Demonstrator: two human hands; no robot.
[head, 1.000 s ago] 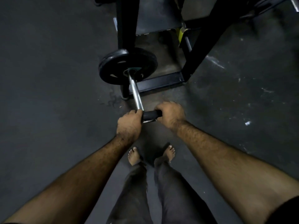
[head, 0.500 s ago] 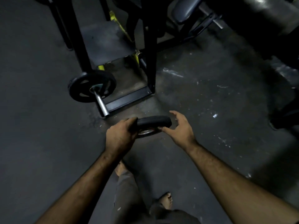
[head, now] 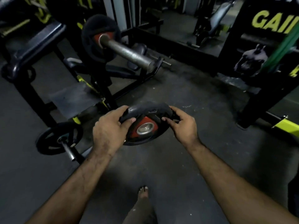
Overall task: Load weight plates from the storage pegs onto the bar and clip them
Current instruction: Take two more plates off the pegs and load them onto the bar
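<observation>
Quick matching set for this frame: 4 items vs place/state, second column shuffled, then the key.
1. held plate
2. bar sleeve
3. small black plate
4. bare foot

A. on the low storage peg, lower left
B. on the floor, bottom centre
C. gripped by left hand and right hand
D. carries one red-hubbed plate, outer end bare

Pairs: 1-C, 2-D, 3-A, 4-B

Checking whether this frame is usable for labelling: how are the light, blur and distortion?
Head view: dim throughout; the held plate and both hands are fairly sharp, the bar sleeve catches a dull sheen, the far racks smear with motion blur, and the wide-angle lens bends straight frames near the edges.
</observation>
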